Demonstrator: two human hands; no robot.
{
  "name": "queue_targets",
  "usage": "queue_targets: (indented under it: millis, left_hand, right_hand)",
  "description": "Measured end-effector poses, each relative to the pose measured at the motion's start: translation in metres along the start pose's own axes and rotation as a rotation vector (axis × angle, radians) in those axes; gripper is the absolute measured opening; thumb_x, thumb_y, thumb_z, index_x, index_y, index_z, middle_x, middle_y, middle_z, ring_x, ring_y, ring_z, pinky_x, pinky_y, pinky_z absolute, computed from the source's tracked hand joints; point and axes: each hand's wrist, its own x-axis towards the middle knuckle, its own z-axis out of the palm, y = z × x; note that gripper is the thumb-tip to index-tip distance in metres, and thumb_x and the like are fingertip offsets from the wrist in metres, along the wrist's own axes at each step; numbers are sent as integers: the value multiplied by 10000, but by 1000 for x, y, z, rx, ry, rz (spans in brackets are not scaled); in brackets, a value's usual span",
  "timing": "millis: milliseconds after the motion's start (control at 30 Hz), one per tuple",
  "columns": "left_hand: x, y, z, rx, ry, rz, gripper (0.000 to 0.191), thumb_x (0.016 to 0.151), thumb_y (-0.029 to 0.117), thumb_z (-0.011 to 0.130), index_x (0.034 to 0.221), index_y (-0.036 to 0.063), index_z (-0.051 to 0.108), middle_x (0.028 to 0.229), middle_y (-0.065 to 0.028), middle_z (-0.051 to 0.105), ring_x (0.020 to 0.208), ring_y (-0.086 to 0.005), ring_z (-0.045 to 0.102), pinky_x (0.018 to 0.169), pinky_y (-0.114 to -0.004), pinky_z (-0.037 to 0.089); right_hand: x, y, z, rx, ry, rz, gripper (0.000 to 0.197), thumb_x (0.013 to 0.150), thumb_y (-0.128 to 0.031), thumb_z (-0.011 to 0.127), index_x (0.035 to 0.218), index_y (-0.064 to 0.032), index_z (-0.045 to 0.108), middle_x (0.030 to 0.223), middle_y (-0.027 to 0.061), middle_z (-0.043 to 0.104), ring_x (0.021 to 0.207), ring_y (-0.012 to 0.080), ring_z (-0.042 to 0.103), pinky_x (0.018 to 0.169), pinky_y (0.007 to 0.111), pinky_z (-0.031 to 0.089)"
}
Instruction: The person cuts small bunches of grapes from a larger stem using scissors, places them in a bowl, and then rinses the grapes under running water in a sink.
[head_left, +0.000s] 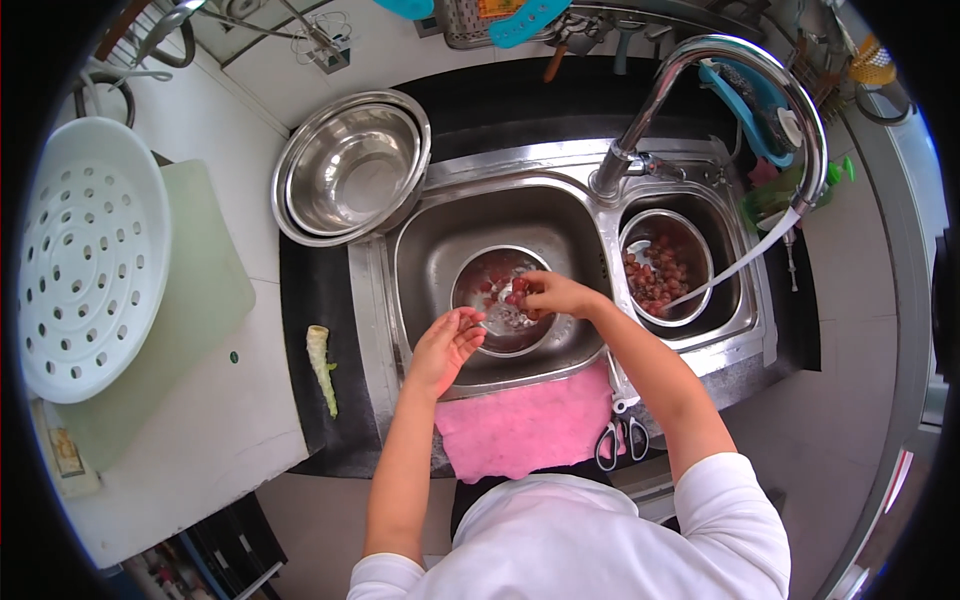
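Note:
My right hand (556, 294) holds a few red grapes (517, 291) over a steel bowl (466, 283) that stands in the large sink basin (577, 225). Water and more red grapes are in that bowl. At the bowl's near left rim, my left hand (447, 346) is cupped with its fingers apart and nothing visible in it. A second steel bowl (703, 251), in the small basin on the right, contains many red grapes (660, 276). Water from the chrome faucet (814, 150) runs into this second bowl.
Nested steel bowls (360, 169) stand at the back left. A white colander (90, 262) rests over a pale green board (217, 255). A root vegetable piece (321, 367) lies left of the sink. Scissors (621, 439) and a pink cloth (525, 427) are at the front edge.

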Motion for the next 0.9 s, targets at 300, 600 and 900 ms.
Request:
queue_targets:
  millis: [300, 600, 900]
  left_hand:
    - [8, -12, 17, -64, -66, -54, 274, 940, 155, 433, 1169, 17, 496, 1020, -82, 583, 887, -151, 578, 795, -260, 490]
    - [5, -21, 12, -61, 2, -95, 201, 926, 170, 462, 1024, 13, 540, 949, -92, 582, 893, -180, 573, 785, -276, 490]
    - [69, -33, -54, 742, 599, 205, 252, 791, 154, 597, 992, 18, 527, 753, -43, 545, 690, -146, 531, 635, -267, 437]
  right_hand:
    - [-100, -4, -61, 909, 282, -279, 409, 800, -221, 486, 1180, -82, 429, 1088, 107, 557, 913, 216, 552, 755, 325, 446]
    - [-94, 50, -95, 316, 1137, 54, 376, 803, -178, 565, 1147, -58, 474, 932, 78, 578, 852, 180, 564, 618, 319, 480]
    - [-43, -10, -4, -674, 1038, -554, 254, 724, -32, 534, 973, -30, 583, 982, 145, 584, 930, 323, 544, 827, 392, 436]
